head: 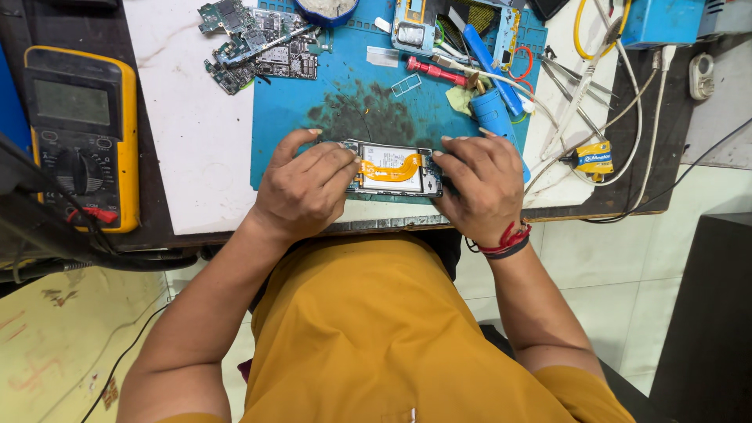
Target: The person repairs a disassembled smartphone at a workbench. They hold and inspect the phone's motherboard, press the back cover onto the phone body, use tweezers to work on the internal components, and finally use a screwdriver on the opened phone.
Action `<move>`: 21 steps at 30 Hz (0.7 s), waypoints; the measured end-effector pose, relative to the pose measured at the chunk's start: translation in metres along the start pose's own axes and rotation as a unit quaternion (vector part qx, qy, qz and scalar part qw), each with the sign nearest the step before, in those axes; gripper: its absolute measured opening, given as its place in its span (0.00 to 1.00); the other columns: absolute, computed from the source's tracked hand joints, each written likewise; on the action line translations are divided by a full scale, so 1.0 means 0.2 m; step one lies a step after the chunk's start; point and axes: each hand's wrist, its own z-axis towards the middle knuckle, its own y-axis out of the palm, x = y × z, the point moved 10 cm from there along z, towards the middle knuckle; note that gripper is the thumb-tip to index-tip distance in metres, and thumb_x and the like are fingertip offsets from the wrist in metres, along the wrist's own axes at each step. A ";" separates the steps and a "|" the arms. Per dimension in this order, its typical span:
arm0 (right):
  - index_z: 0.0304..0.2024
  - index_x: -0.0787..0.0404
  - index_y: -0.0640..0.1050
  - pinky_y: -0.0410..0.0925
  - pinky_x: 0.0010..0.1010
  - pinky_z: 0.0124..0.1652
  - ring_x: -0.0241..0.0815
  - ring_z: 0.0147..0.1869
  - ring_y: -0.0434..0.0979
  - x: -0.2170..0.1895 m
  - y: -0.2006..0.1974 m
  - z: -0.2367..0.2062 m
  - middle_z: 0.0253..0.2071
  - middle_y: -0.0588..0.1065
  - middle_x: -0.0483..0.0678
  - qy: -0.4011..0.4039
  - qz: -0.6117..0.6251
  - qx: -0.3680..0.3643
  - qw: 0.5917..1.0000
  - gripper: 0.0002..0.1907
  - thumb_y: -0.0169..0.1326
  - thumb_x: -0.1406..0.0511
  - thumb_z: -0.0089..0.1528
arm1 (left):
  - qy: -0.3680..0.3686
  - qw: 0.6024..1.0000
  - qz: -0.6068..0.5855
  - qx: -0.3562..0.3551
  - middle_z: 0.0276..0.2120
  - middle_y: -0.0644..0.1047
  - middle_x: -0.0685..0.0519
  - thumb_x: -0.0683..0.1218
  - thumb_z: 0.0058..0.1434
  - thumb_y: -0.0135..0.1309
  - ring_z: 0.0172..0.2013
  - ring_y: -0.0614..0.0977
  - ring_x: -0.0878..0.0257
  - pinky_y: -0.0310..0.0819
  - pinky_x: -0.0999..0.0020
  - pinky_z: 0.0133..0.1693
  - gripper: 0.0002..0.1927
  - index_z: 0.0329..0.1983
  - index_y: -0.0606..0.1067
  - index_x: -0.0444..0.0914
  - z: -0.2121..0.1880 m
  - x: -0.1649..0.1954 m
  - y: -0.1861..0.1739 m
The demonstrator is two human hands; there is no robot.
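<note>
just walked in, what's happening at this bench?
A person has an opened phone lying on a blue work mat, back cover off, orange flex cable exposed. The left hand grips its left end, and the right hand holds the right end. Loose circuit boards and a yellow multimeter sit to the left.

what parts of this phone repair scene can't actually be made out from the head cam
- Opened phone: both ends are covered by the left hand and right hand; what the fingers press there is hidden.
- Circuit boards: parts too small to tell apart.
- White bowl: cut off by the top edge.
- Blue box: cut off by the top edge.
- Multimeter: screen shows no legible reading.
</note>
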 end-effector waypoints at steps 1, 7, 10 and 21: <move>0.50 0.59 0.79 0.66 0.48 0.64 0.50 0.59 0.76 0.00 0.01 0.00 0.53 0.77 0.48 -0.006 -0.005 -0.006 1.000 0.23 0.67 0.70 0.51 | -0.001 1.000 0.000 0.001 0.41 0.82 0.54 0.37 0.62 0.56 0.45 0.83 0.63 0.63 0.60 0.63 0.07 0.39 0.83 0.39 0.00 0.00 0.00; 0.51 0.60 0.81 0.67 0.48 0.61 0.50 0.55 0.75 -0.02 0.06 0.04 0.52 0.77 0.47 -0.050 -0.014 -0.039 0.998 0.28 0.65 0.72 0.47 | -0.007 1.000 -0.005 0.000 0.39 0.82 0.55 0.36 0.61 0.57 0.44 0.84 0.65 0.61 0.59 0.64 0.08 0.39 0.83 0.40 0.00 -0.01 0.00; 0.51 0.63 0.81 0.69 0.45 0.59 0.50 0.54 0.75 -0.04 0.07 0.05 0.52 0.77 0.48 -0.074 -0.021 -0.055 0.995 0.29 0.66 0.70 0.45 | -0.014 1.000 -0.018 0.004 0.39 0.82 0.56 0.36 0.61 0.57 0.44 0.84 0.64 0.61 0.59 0.64 0.08 0.39 0.83 0.40 0.00 -0.02 0.00; 0.50 0.68 0.81 0.70 0.39 0.50 0.48 0.52 0.77 -0.09 0.09 0.07 0.51 0.77 0.50 -0.190 -0.049 -0.099 0.976 0.31 0.66 0.64 0.43 | -0.029 0.998 -0.053 -0.012 0.38 0.82 0.55 0.35 0.53 0.57 0.43 0.83 0.63 0.63 0.57 0.62 0.11 0.37 0.81 0.39 0.03 -0.04 -0.01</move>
